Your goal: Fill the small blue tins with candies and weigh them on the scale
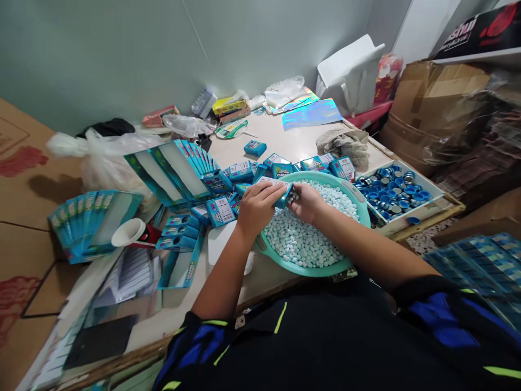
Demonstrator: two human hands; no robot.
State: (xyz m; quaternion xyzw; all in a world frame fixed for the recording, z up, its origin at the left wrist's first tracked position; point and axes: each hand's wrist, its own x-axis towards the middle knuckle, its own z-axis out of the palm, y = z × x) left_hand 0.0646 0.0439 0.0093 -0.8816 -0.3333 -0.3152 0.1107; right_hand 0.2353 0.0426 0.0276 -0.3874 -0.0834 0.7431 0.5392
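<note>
Over the left rim of a turquoise basin (362, 203) full of small white pieces (303, 239), my left hand (258, 206) is wrapped round a small blue box (284, 195). My right hand (305, 203) is at the box's right end, its fingers curled round some of the white pieces. More small blue boxes (220, 212) lie in a loose pile behind and to the left of the basin.
A tray of blue caps (393, 190) stands right of the basin. Left are an open display box (179, 269), a paper cup (134, 233) and fanned blue cartons (87, 222). Behind lie a cloth (344, 144) and a shiny sheet (311, 114). Cardboard boxes (435, 103) stand at right.
</note>
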